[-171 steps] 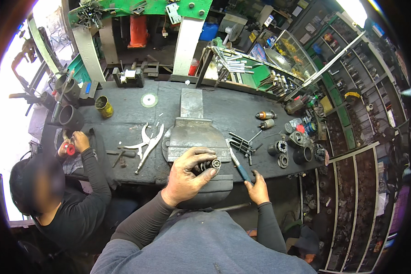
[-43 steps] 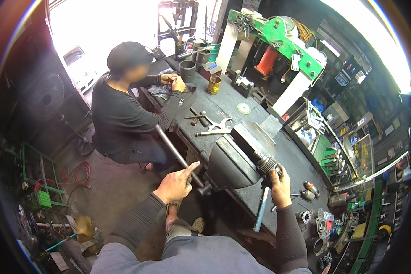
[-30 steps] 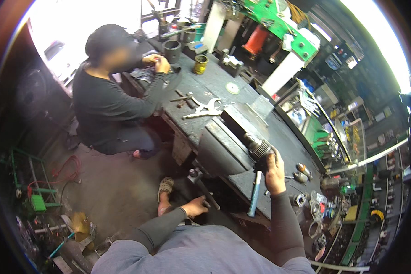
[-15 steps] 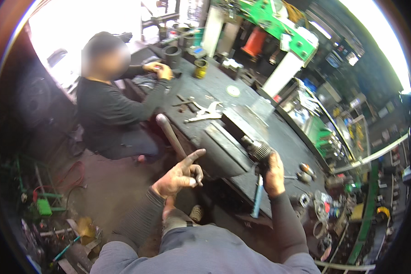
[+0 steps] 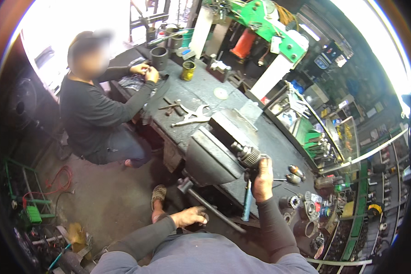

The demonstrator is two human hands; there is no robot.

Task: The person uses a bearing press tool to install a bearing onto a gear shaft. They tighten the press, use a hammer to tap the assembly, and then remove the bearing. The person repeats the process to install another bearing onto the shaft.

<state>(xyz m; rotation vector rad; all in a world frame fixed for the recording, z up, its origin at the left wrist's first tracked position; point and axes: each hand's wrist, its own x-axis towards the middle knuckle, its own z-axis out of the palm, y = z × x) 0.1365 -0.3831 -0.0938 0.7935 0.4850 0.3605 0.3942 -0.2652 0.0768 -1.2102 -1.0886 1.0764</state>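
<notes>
A ribbed, gear-like metal part point(image 5: 250, 156) with a narrower end is at the right end of the jaws of a large bench vise point(image 5: 210, 157); I cannot tell if the jaws grip it. My right hand point(image 5: 263, 180) is closed round the part's near right side, thumb up, with most fingers hidden behind. Low in front of the vise is my left hand point(image 5: 191, 217), its fingers loosely bent and nothing in them. Just beyond those fingers, the vise's handle bar point(image 5: 217, 211) slants down to the right. A blue-handled tool point(image 5: 247, 201) hangs at the bench edge below my right hand.
Locking pliers point(image 5: 192, 116) and small metal pieces lie on the dark bench point(image 5: 201, 93). A yellow can point(image 5: 187, 71) and a grey cylinder point(image 5: 159, 58) stand farther back. A co-worker point(image 5: 100, 98) sits at left, hands together. Metal rings point(image 5: 306, 228) and parts crowd the right.
The vise's handle bar has swung from pointing up-left to slanting down-right. My left hand has dropped lower, its pointing finger now bent. My right hand stays at the gear-like part.
</notes>
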